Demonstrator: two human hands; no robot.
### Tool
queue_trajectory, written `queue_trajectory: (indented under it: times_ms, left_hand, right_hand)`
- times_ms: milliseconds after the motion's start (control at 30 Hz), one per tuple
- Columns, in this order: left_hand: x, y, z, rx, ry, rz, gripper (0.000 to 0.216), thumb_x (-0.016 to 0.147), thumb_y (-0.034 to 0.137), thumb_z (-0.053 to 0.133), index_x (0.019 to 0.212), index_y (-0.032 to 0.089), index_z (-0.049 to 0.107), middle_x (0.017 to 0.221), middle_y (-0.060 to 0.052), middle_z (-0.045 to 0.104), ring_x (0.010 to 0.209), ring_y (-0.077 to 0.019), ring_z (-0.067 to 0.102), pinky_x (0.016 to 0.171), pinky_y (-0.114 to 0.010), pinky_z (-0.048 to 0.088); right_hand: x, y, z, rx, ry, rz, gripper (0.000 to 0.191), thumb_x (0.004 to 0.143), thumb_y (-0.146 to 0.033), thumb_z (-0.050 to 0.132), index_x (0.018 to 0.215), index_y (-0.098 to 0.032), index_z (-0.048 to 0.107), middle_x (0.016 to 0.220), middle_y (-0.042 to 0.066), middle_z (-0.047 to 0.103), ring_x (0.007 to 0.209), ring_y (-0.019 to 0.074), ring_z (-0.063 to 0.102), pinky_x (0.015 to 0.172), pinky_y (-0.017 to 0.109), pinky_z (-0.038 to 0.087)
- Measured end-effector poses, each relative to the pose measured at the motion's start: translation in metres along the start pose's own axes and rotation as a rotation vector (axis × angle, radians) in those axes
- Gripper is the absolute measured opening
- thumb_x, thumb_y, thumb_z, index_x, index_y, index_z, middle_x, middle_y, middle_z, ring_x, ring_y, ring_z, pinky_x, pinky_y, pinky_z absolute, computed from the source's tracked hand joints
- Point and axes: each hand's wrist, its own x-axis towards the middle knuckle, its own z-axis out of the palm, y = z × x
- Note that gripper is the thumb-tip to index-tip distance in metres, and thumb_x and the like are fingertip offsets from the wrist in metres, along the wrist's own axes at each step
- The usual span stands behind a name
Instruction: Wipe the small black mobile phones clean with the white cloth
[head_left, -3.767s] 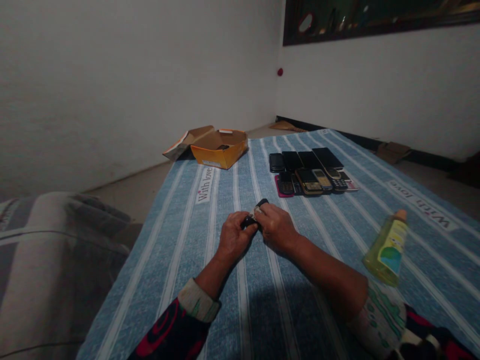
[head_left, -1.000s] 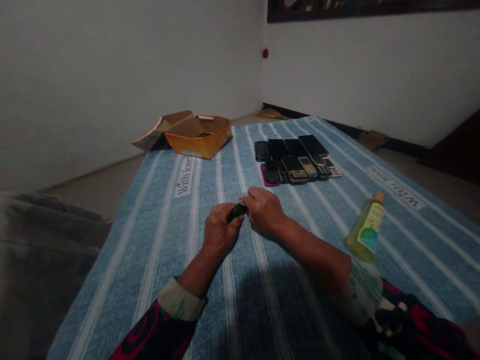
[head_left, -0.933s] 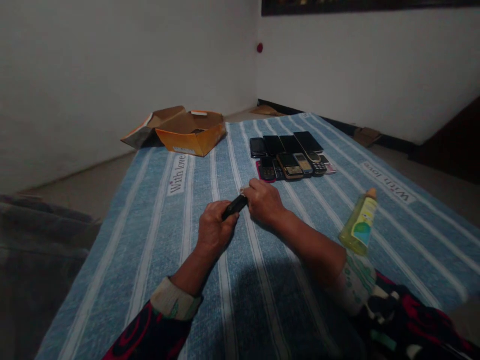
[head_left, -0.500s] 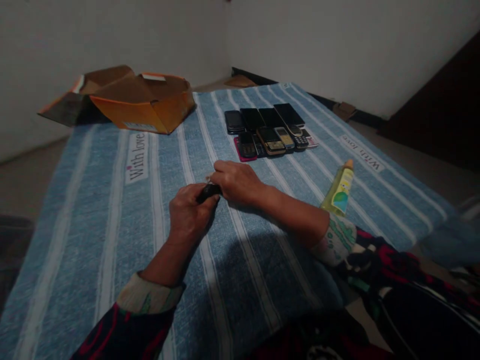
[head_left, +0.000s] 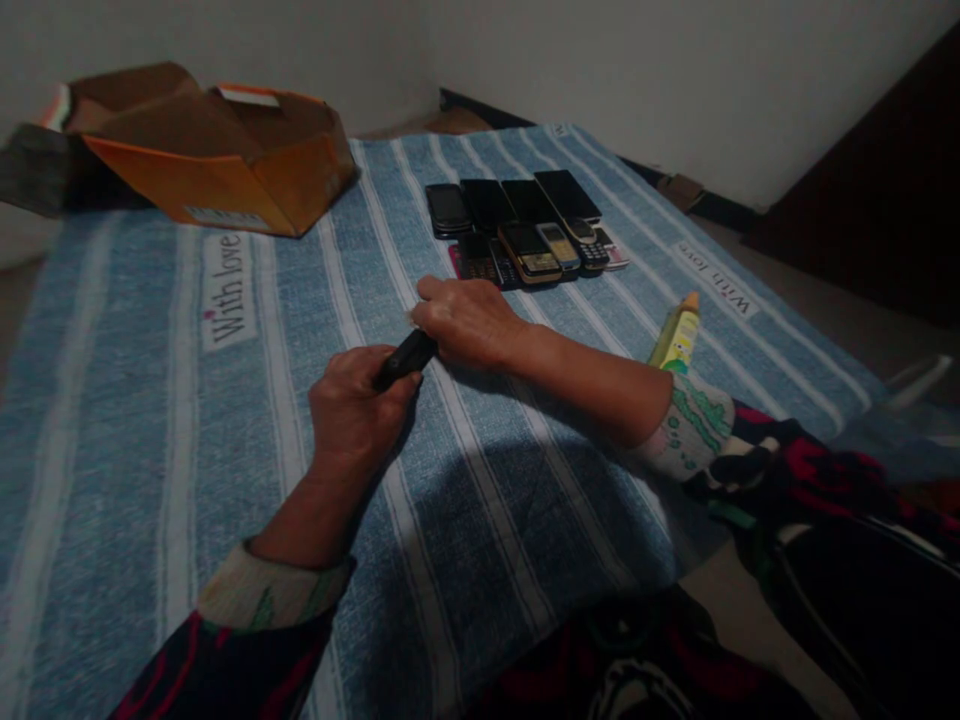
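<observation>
A black phone (head_left: 407, 358), seen nearly edge-on, slants between my two hands over the striped cloth. My left hand (head_left: 356, 400) is closed around its near end, thumb along the side. My right hand (head_left: 469, 322) is closed at its far end, fingers curled out of sight. A small pale wad (head_left: 410, 318) peeks out at those fingertips; its kind is too small to tell. Beyond my right hand, several phones lie close together in two rows, among them a gold-edged keypad phone (head_left: 529, 252) and a black touchscreen phone (head_left: 568, 196).
An opened orange cardboard box (head_left: 217, 185) stands at the back left. A yellow-green bottle (head_left: 679, 338) with an orange tip lies behind my right forearm, partly hidden by it. The blue-and-white striped cloth (head_left: 247, 440) covers the table. Walls rise behind it.
More of the black phone shows between my hands, which are slightly farther apart. The view has shifted, so the box, phones and bottle appear higher and farther left.
</observation>
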Motion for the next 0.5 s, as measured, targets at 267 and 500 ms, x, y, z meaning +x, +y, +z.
queue_trajectory:
  times_ms: [267, 500]
  left_hand:
    - [-0.001, 0.007, -0.003, 0.041, -0.001, 0.006, 0.01, 0.081, 0.025, 0.059, 0.084, 0.019, 0.066, 0.093, -0.006, 0.071, 0.091, -0.0223, 0.062, 0.092, -0.04, 0.05]
    - [0.0, 0.001, 0.001, 0.027, 0.022, 0.04, 0.012, 0.078, 0.027, 0.066, 0.09, 0.024, 0.068, 0.097, -0.004, 0.072, 0.099, -0.0255, 0.063, 0.094, -0.042, 0.05]
  right_hand:
    - [-0.01, -0.018, -0.002, 0.072, -0.004, -0.208, 0.027, 0.099, -0.016, 0.043, 0.114, -0.017, 0.065, 0.109, 0.007, 0.062, 0.089, 0.0167, 0.058, 0.068, 0.028, 0.039]
    - [-0.004, 0.003, -0.007, 0.012, -0.06, -0.123, 0.027, 0.099, -0.019, 0.042, 0.108, -0.016, 0.068, 0.113, 0.009, 0.062, 0.088, 0.0174, 0.058, 0.068, 0.029, 0.039]
